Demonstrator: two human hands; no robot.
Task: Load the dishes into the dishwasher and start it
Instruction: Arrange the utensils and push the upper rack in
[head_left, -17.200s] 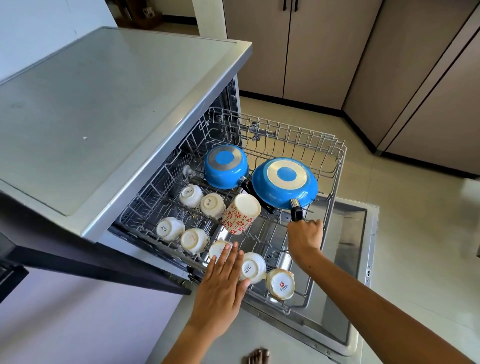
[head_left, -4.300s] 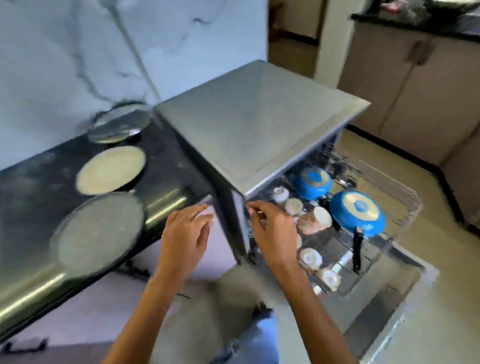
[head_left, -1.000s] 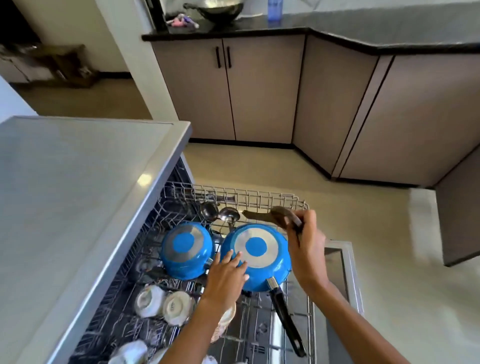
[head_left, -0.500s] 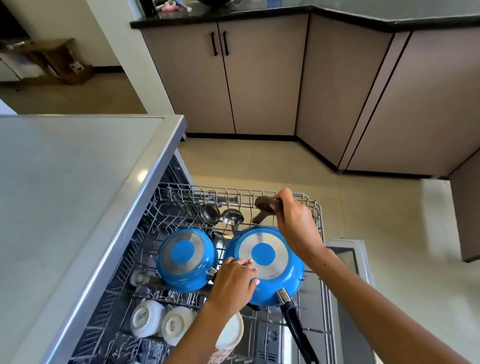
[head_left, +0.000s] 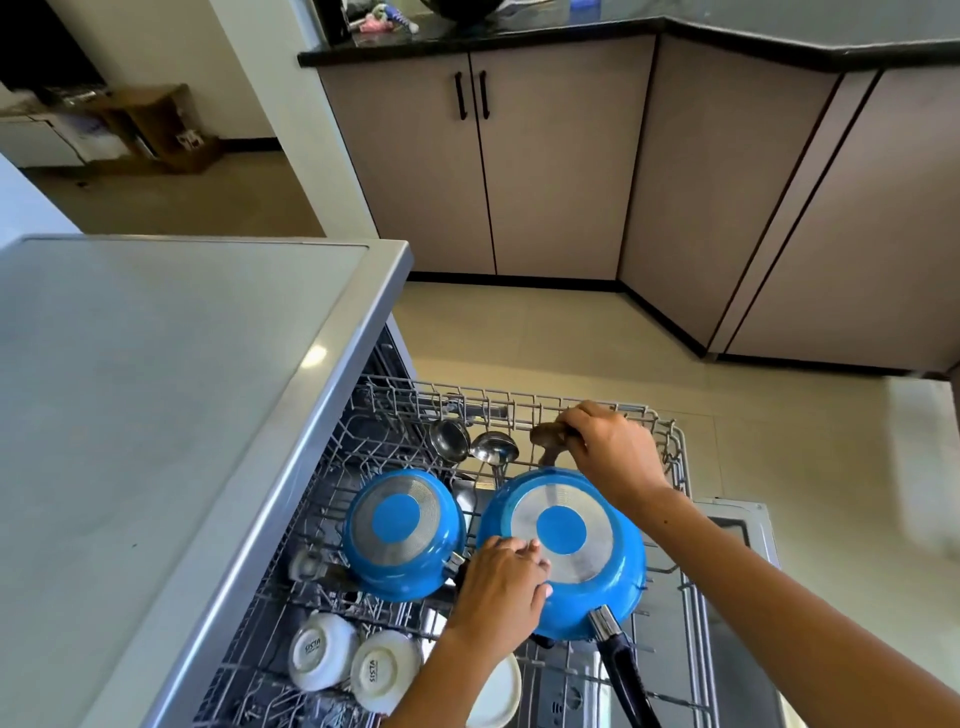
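Fingers (head_left: 535, 558) against pan (head_left: 563, 551), ladles (head_left: 470, 444) behind

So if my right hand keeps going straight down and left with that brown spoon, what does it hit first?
Probably the steel ladle. The right hand holds the brown spoon just right of it at the back of the rack. The larger blue pan sits just below, so depth is uncertain.

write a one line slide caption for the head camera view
Right hand lowers a brown spoon into the rack while the left hand steadies an upturned blue pan.
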